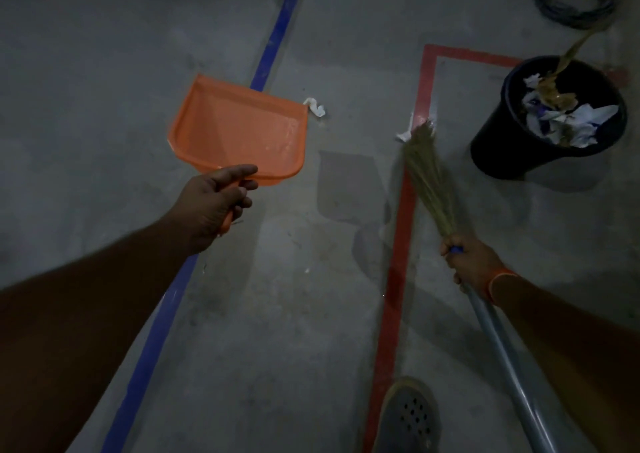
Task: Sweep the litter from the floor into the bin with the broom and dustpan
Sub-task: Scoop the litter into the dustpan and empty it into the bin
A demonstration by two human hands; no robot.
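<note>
Left hand (pixel 216 200) grips the handle of the orange dustpan (pixel 239 130), fingers curled round it, pan held out over the grey floor (pixel 86 89) across the blue tape line (pixel 273 40). Right hand (pixel 472 265) is closed round the broom (pixel 429 179) where bristles meet shaft; bristle tips touch a white paper scrap (pixel 405 134) on the red tape line (pixel 401 231). A second scrap (pixel 315 106) lies just beside the pan's far corner. Black bin (pixel 502 141), holding crumpled paper, stands near the broom head

Dim grey concrete floor (pixel 86 54), taped lines (pixel 277 33)
</note>
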